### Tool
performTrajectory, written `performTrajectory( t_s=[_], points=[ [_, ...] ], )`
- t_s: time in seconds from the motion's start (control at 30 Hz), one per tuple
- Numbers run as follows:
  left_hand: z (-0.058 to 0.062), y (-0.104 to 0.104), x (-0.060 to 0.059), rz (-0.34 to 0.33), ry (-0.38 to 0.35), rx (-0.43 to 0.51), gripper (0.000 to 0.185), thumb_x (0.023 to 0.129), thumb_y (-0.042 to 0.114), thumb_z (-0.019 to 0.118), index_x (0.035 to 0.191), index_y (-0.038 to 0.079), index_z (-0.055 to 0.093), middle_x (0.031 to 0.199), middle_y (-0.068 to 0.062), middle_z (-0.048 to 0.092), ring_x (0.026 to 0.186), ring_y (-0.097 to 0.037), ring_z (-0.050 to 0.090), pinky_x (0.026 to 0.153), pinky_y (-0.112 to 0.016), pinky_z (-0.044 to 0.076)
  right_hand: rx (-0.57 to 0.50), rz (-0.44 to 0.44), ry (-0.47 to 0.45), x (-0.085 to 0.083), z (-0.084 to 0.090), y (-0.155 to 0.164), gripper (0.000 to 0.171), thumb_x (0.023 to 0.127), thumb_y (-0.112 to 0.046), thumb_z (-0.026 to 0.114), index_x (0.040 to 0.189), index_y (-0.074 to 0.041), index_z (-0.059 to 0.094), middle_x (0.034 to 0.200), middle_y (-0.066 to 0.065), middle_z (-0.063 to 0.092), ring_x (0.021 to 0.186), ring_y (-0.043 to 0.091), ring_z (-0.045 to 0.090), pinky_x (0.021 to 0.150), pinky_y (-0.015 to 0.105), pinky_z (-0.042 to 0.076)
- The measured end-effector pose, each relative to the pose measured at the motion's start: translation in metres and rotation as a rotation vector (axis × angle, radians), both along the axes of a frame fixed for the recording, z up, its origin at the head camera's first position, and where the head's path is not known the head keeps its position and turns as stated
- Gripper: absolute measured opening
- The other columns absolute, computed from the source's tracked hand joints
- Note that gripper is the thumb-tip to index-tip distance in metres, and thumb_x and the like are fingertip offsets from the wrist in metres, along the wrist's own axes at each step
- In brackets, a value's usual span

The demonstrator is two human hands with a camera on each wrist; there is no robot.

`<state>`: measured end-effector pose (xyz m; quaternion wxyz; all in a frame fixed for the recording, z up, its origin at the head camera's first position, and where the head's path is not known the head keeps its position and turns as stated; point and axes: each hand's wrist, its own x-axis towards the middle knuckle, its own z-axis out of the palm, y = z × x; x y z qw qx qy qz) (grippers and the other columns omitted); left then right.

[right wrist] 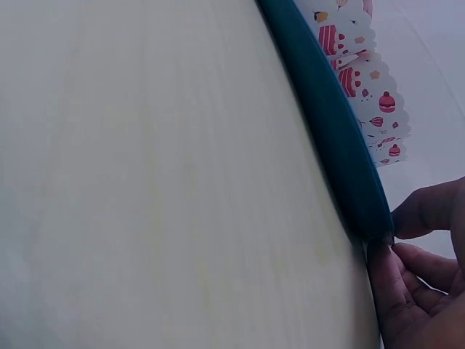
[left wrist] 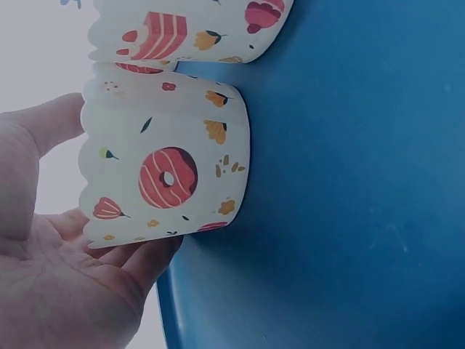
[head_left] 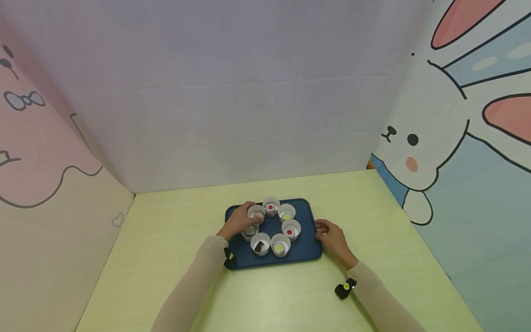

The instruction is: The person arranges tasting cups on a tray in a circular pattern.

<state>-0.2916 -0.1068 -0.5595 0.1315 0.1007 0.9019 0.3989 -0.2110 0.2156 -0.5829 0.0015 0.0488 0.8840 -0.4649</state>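
Observation:
My left hand (head_left: 239,220) grips a white paper baking cup (head_left: 254,210) at the tray's back left, its thumb across the near side. In the left wrist view, a nearer cup with a pink doughnut print (left wrist: 168,178) stands before the fingers and hides the held one. That cup is one of several in a ring on the blue tray (head_left: 307,230). At the tray's right edge my right hand (head_left: 333,240) pinches the rim (right wrist: 341,138) between thumb and fingers.
Small white pieces with red or yellow marks lie in cups such as the back one (head_left: 271,206). A front cup (head_left: 260,244) holds a dark brown piece. Around the pale table (head_left: 145,258) stand a plain back wall (head_left: 232,115) and cartoon-printed side panels (head_left: 469,184).

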Motion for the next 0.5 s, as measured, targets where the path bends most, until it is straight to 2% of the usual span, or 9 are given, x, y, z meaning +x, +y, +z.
performTrajectory(
  t_s=[0.23, 0.5],
  points=[
    [0.0, -0.005, 0.001, -0.017, 0.039, 0.002, 0.065, 0.094, 0.045, 0.06, 0.146, 0.011, 0.043, 0.14, -0.014, 0.054, 0.119, -0.032, 0.058, 0.093, -0.05, 0.048, 0.002, 0.003, 0.003, -0.001, 0.0, 0.0, 0.045, 0.078, -0.001, 0.063, 0.123, -0.002, 0.065, 0.108, 0.014, 0.071, 0.087, 0.018, 0.065, 0.079, 0.031, 0.047],
    [0.01, -0.01, 0.005, -0.001, 0.075, 0.066, 0.061, 0.096, 0.037, 0.059, 0.145, 0.006, 0.043, 0.144, -0.019, 0.051, 0.131, -0.036, 0.052, 0.104, -0.051, 0.043, -0.017, 0.005, -0.001, -0.001, -0.002, 0.002, 0.045, 0.078, 0.0, 0.063, 0.123, 0.0, 0.064, 0.108, 0.016, 0.071, 0.086, 0.017, 0.065, 0.074, 0.026, 0.047]
  ],
)
